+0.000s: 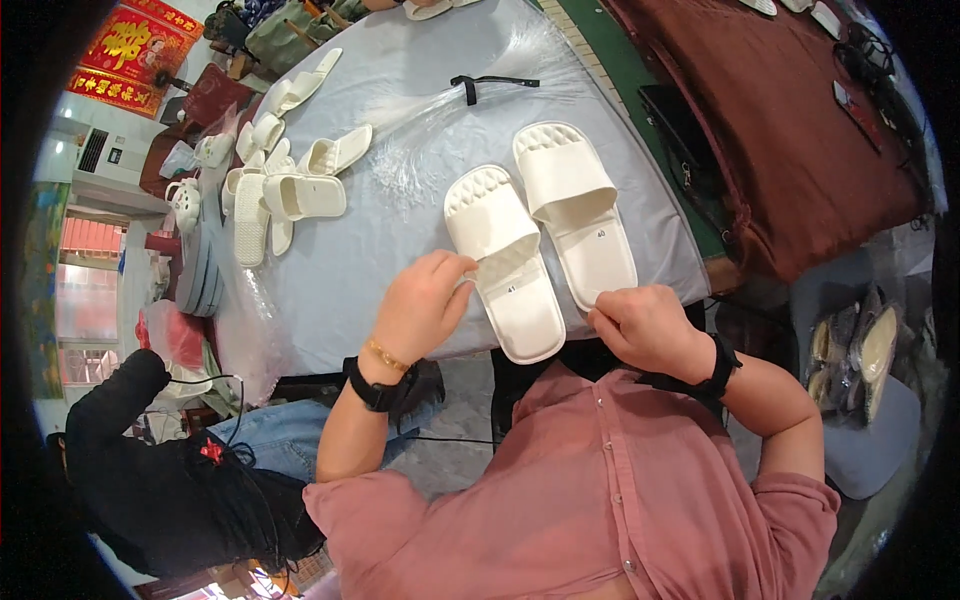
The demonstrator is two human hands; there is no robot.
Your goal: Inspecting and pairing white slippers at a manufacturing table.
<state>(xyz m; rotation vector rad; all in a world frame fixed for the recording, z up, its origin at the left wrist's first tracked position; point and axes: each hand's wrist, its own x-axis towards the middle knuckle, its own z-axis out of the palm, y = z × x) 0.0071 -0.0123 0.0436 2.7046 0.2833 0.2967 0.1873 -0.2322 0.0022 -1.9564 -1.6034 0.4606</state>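
Observation:
Two cream slide slippers lie side by side on the table in front of me, soles down and toes pointing away. At the near edge of the left slipper [528, 318], my left hand [425, 300] has its fingers bent in a pinch beside the strap. My right hand [645, 325] is closed, thumb and fingers gripping the heel end of the right slipper [592, 255]. Both slippers have quilted toe areas and smooth wide straps. The left slipper's heel reaches past the table's near edge.
On the table's left lies a loose pile of cream slippers [305, 197]. A bundle of clear plastic fasteners [415, 150] with a black strap [495, 80] spreads across the far middle. A brown cloth [790, 130] covers a surface at right. A person in black [190, 480] sits at left.

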